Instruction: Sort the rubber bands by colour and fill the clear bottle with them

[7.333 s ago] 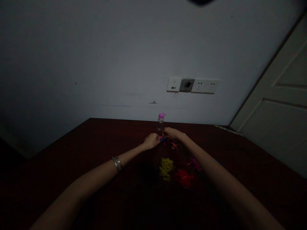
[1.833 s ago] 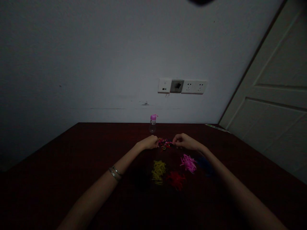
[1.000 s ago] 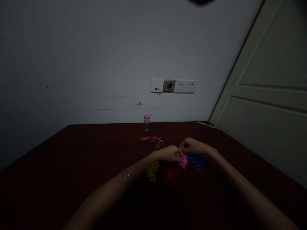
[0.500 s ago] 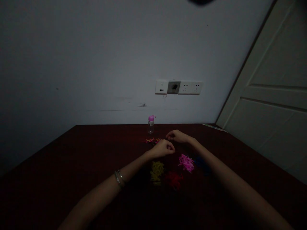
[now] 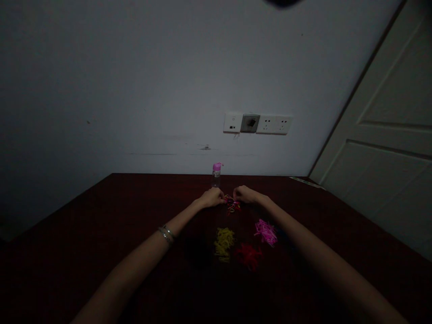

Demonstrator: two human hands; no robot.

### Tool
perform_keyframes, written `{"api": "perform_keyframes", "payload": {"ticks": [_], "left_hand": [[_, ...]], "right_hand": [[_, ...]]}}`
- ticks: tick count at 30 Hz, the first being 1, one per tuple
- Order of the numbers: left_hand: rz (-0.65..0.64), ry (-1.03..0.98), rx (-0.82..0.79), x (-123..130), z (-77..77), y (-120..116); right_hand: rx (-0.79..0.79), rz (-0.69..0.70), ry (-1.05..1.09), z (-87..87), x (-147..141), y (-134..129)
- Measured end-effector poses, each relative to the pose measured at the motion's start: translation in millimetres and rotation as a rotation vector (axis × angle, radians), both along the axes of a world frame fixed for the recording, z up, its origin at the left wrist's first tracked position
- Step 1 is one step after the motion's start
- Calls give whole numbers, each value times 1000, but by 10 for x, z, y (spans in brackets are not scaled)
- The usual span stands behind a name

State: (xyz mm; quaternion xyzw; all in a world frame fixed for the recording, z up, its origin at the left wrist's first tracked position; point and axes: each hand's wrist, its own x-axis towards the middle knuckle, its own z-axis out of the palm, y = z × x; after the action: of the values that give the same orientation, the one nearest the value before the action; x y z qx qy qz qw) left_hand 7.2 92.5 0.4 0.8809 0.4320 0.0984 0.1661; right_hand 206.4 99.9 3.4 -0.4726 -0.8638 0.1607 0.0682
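Note:
A small mixed heap of thin coloured bands [image 5: 232, 206], some looped like rubber bands, lies on the dark table between both hands. My left hand [image 5: 212, 197] touches the heap's left side, its fingers pressed together. At the right side my right hand [image 5: 243, 194] has its fingertips pinched down at the heap. Whatever either hand pinches is too small and dark to make out. Nearer to me lie sorted piles: a yellow pile [image 5: 223, 244], a red pile [image 5: 249, 256] and a pink pile [image 5: 266, 232]. A dark blue pile shows faintly, mostly hidden beside my right forearm.
Behind my left hand stands a clear bottle with a pink lid [image 5: 216, 174]. The dark red table [image 5: 151, 202] meets a pale wall with a row of sockets [image 5: 258, 123]. A panelled white door [image 5: 388, 135] rises on the right. The light is dim.
My left hand has moved from above the yellow pile forward and left to the mixed heap. My right hand has come down at the heap's right side. The view has shifted slightly.

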Motion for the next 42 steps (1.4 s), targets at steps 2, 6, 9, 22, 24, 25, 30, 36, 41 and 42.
{"api": "perform_keyframes", "payload": {"ticks": [2, 6, 9, 22, 24, 25, 30, 36, 41, 42], "left_hand": [[6, 16, -3, 10, 7, -8], [8, 16, -2, 0, 2, -22], [20, -10, -11, 2, -32, -6], [31, -250, -22, -140, 147, -2], [38, -238, -16, -125, 157, 15], [37, -226, -13, -107, 151, 31], [5, -144, 2, 47, 79, 118], [6, -90, 28, 163, 59, 143], [81, -62, 88, 175, 83, 215], [89, -53, 93, 183, 95, 233]], "right_hand": [[13, -13, 10, 21, 40, -36], [29, -26, 40, 56, 116, -82], [19, -41, 70, 72, 127, -105], [32, -38, 127, 185, 144, -138], [9, -7, 129, 181, 128, -160], [2, 4, 123, 172, 116, -169], [5, 36, 67, 91, 70, -177], [12, 65, 69, 39, 52, -181], [38, 76, 56, -1, 29, -163], [40, 71, 39, -3, 23, -160]]}}
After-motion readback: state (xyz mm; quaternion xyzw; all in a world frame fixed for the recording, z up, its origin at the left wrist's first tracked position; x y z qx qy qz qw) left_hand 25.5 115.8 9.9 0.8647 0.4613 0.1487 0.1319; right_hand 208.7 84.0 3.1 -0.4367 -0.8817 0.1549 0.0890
